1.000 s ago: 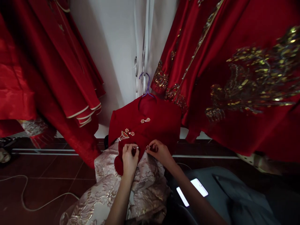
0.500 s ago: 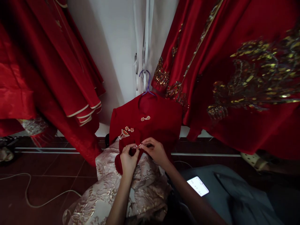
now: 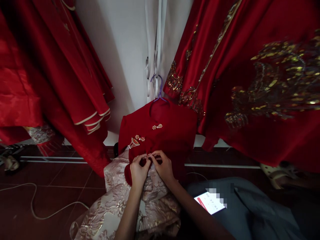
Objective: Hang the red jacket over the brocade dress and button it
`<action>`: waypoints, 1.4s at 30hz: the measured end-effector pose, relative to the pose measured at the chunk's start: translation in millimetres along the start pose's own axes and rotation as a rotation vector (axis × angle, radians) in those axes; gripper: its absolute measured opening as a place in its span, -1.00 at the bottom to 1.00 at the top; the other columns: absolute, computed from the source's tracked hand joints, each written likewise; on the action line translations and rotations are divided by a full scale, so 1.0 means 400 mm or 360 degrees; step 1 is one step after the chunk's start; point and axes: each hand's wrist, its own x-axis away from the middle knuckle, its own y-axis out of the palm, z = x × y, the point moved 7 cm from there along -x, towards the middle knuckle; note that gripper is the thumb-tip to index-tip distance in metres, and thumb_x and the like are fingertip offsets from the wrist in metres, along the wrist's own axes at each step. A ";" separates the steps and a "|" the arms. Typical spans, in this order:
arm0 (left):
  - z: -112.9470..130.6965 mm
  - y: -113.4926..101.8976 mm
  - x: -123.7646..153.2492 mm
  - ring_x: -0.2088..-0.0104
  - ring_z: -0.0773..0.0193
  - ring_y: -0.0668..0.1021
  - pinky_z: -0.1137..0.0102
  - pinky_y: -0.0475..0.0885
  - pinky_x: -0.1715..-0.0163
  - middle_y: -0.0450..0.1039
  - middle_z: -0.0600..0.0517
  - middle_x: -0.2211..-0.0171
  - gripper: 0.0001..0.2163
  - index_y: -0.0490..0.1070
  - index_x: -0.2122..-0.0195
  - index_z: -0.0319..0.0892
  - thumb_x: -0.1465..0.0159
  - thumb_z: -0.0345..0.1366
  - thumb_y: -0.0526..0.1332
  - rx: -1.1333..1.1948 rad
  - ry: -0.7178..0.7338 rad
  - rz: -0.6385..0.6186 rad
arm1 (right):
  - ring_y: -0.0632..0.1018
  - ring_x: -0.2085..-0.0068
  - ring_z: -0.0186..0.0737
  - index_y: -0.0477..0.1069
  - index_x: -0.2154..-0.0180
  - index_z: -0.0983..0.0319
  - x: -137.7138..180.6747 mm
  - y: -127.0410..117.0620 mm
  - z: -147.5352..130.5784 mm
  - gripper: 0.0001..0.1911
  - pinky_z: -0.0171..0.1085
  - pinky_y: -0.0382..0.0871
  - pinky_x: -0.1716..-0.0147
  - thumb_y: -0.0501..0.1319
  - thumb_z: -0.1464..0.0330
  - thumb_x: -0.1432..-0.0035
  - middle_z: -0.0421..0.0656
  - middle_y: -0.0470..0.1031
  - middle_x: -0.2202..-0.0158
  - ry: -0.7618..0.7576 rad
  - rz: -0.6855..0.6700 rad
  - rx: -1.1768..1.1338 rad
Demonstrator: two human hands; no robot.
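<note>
A red jacket [image 3: 175, 128] hangs on a purple hanger [image 3: 160, 95] in front of me. My left hand [image 3: 139, 171] and my right hand [image 3: 163, 166] meet at its lower front, thumbs and index fingertips pinched around a small beaded clasp [image 3: 149, 155]. The fingertips cover most of this clasp, so whether its halves are joined is hidden. Above it sit two more flower-shaped bead clasps, the upper clasp [image 3: 157, 126] and a lower clasp [image 3: 140, 138]. Beside the lower one is a fan-shaped beaded brooch [image 3: 134, 143]. Pale pink-gold brocade fabric [image 3: 107, 206] spreads beneath my wrists.
Red garments [image 3: 57, 66] hang at left, and a sequinned red garment [image 3: 250, 133] hangs at right. A lit phone [image 3: 208, 201] lies on grey-blue fabric [image 3: 260, 196] by my right forearm. A pale cable [image 3: 60, 210] runs over the tiled floor.
My right hand has moved slightly left, bringing both hands' fingertips together over the clasp. The phone's screen now shows a different picture. The view has shifted slightly.
</note>
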 end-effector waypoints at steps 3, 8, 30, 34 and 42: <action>0.003 -0.001 -0.002 0.28 0.24 0.54 0.35 0.39 0.19 0.53 0.01 0.31 -0.84 0.49 0.30 -0.14 -0.13 -0.27 0.18 0.0029 0.0044 -0.0025 | 0.50 0.31 -0.26 0.39 0.32 0.19 0.002 -0.001 0.003 -0.89 -0.29 0.44 0.32 0.15 0.30 -0.12 -0.17 0.47 0.36 -0.0011 0.0012 0.0004; 0.010 0.006 -0.005 0.28 0.23 0.51 0.33 0.38 0.19 0.49 0.00 0.35 -0.87 0.46 0.32 -0.14 -0.12 -0.32 0.17 0.0014 0.0112 -0.0053 | 0.49 0.32 -0.27 0.38 0.33 0.19 -0.002 0.003 0.006 -0.90 -0.30 0.43 0.33 0.13 0.32 -0.13 -0.17 0.46 0.36 -0.0018 -0.0020 0.0048; 0.048 -0.004 0.011 0.22 0.15 0.39 0.22 0.30 0.14 0.34 -0.02 0.28 -0.84 0.33 0.28 -0.14 -0.10 -0.31 0.20 -0.0316 0.0201 0.0119 | 0.43 0.24 -0.25 0.34 0.25 0.21 0.019 -0.022 0.021 -0.87 -0.27 0.40 0.30 0.06 0.36 -0.17 -0.11 0.37 0.26 -0.0077 0.0199 0.0023; 0.043 -0.002 0.009 0.25 0.15 0.39 0.24 0.30 0.17 0.37 -0.01 0.31 -0.88 0.36 0.32 -0.14 -0.11 -0.29 0.21 -0.0323 0.0201 0.0092 | 0.45 0.27 -0.25 0.38 0.25 0.19 0.015 -0.014 0.019 -0.85 -0.28 0.42 0.31 0.11 0.38 -0.10 -0.13 0.38 0.28 -0.0074 0.0145 0.0038; 0.035 -0.001 0.006 0.26 0.17 0.43 0.27 0.31 0.19 0.42 -0.01 0.33 -0.87 0.39 0.32 -0.14 -0.16 -0.22 0.18 -0.0157 0.0195 0.0075 | 0.46 0.32 -0.25 0.41 0.28 0.19 0.012 -0.011 0.023 -0.85 -0.28 0.44 0.33 0.14 0.41 -0.04 -0.13 0.40 0.33 -0.0046 0.0108 0.0016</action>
